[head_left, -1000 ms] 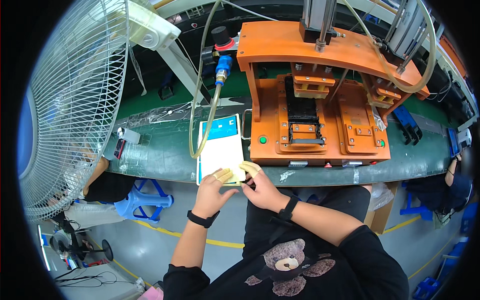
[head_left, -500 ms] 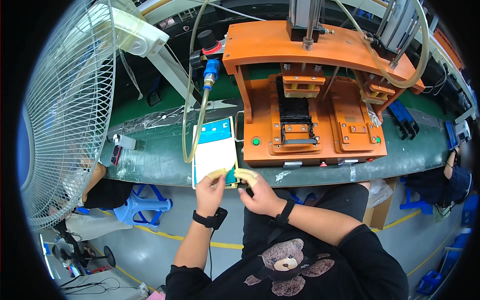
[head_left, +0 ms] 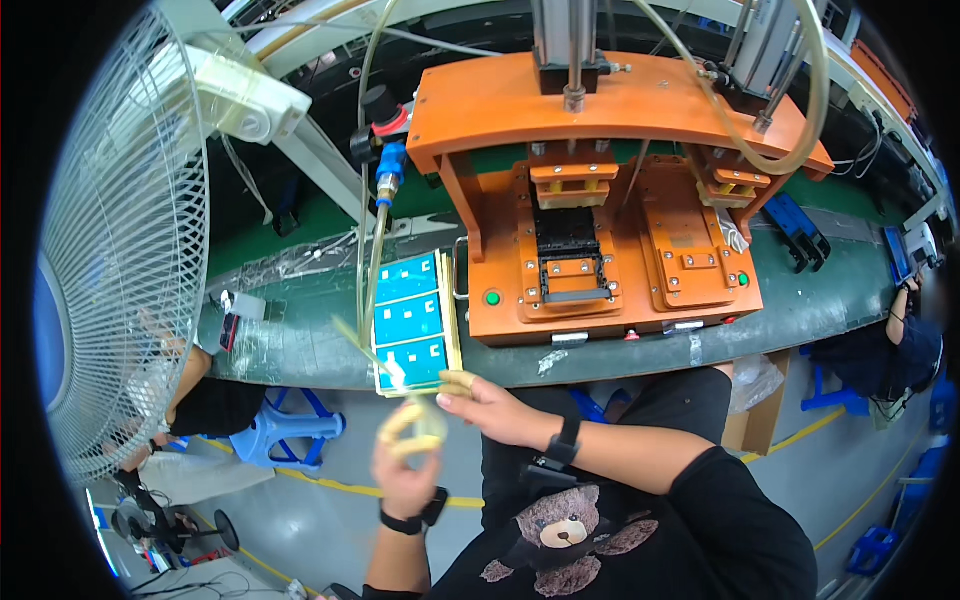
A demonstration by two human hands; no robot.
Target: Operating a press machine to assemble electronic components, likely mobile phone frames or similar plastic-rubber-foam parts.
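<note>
Blue tray [head_left: 412, 322] lies at centre frame on the desk [head_left: 800, 305] edge, film [head_left: 372, 350] partly peeled. Left hand [head_left: 408, 462] (blurred) pinches the film; right hand [head_left: 492, 408] fingers curl, touching the tray's near edge. Orange press [head_left: 610, 200] sits empty.

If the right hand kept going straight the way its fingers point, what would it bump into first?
The right hand points left and slightly toward the bench, so it would probably first meet the near edge of the blue tray lying on the green bench. Depth is hard to judge; it might pass just in front of the tray.
</note>
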